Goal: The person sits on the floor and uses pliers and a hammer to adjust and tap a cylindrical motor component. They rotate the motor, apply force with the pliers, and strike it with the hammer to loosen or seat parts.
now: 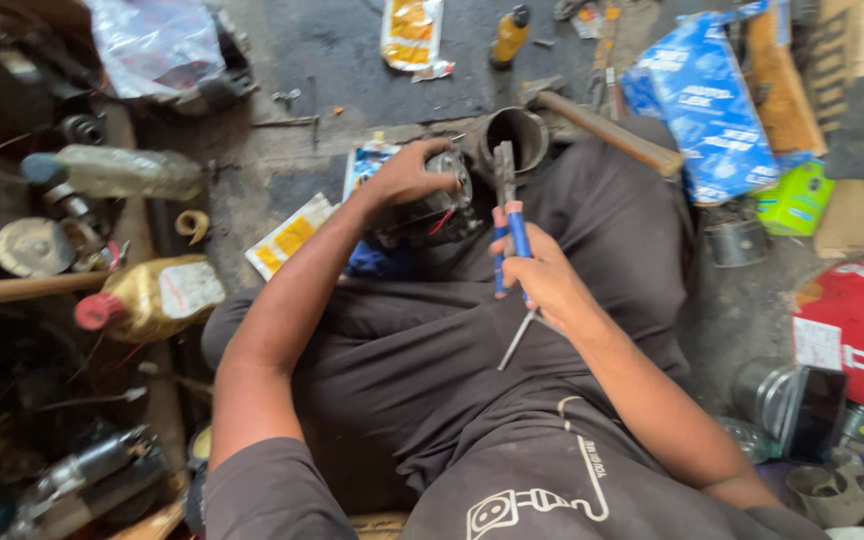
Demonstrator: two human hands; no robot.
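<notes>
Fingers [542,262] of right hand [550,285] wrap blue-handled pliers [508,215]; left hand [407,175] grips metal part [442,200].

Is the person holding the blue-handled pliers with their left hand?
No, the right hand grips the blue-handled pliers, while the left hand rests on a round metal part in the lap.

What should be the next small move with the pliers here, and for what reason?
Probably bring the pliers a little to the left, toward the round metal part. The right hand holds them by the blue handles with the tips up, beside the part but apart from it, while the left hand already grips that part from above. Whether the tips touch anything is too blurred to tell.
</notes>
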